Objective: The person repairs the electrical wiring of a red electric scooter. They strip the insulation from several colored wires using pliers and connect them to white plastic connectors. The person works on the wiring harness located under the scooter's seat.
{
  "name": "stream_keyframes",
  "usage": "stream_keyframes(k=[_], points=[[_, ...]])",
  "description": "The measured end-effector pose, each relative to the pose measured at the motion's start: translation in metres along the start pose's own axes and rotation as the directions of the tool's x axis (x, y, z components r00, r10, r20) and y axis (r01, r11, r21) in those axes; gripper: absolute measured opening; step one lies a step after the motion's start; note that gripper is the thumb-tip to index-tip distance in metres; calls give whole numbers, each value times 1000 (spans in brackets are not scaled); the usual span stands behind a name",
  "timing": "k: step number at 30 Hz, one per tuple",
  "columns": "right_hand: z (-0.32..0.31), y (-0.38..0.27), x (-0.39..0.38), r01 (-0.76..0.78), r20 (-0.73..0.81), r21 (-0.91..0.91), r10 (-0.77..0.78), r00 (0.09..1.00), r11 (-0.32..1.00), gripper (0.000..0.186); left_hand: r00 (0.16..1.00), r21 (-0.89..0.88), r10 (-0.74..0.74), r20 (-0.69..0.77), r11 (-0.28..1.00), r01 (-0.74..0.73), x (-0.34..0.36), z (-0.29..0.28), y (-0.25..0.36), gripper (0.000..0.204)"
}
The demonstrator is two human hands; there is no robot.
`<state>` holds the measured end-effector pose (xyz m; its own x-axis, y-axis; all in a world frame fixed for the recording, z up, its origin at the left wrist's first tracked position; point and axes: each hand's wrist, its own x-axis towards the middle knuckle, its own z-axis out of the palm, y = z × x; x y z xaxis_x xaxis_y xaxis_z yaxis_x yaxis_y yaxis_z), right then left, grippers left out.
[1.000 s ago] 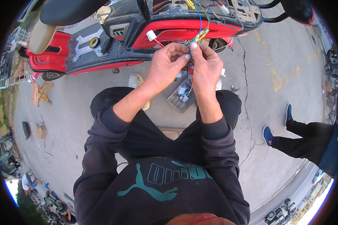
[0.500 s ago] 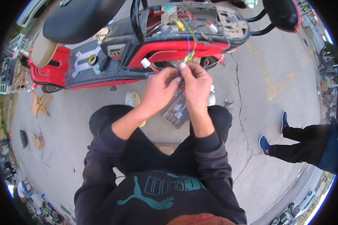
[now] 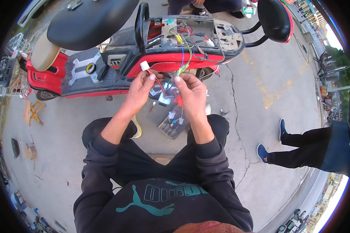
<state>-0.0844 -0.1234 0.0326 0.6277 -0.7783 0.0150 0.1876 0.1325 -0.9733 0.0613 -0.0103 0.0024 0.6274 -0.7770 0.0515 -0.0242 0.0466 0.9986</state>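
My left hand is closed, thumb against fingers, on a red wire that ends in a white plug connector. Across from it, my right hand pinches a green wire just below yellow-green sleeved joints. From those joints, blue and yellow-green wires run up into the open body of a red electric scooter. Between my hands hangs a small silver-white module with wires leading out of it. Bundled red wires and white plugs dangle beside my right hand.
Below my hands a grey compartment tray lies on the ground. A roll of yellow-black tape rests on the scooter's footboard. The black seat is tipped up at left. A bystander's legs are at right; another person crouches beyond the scooter.
My hands have moved apart from where they were close together, the left going left. The module and wires between them now show. The whole view has shifted slightly.
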Motion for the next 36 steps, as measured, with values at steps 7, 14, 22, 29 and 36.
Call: stream_keyframes(k=[7,14,22,29,36], points=[[-19,-46,-3,147,21,-660,-178,984,737,21,985,-318,-113,127,936,148,-1,23,22,30],[18,-59,-20,327,89,-537,-333,939,778,44,974,-429,-200,102,875,225,-5,21,58,24],[16,-3,-27,421,-15,-753,-653,757,506,53,921,307,389,10,875,-373,-12,56,86,12],[-20,-21,-22,453,22,-752,-669,743,479,54,906,186,384,180,891,-415,60,56,122,28],[-34,-26,-29,406,47,-500,-444,895,765,52,779,788,-125,615,132,-601,203,121,136,46]])
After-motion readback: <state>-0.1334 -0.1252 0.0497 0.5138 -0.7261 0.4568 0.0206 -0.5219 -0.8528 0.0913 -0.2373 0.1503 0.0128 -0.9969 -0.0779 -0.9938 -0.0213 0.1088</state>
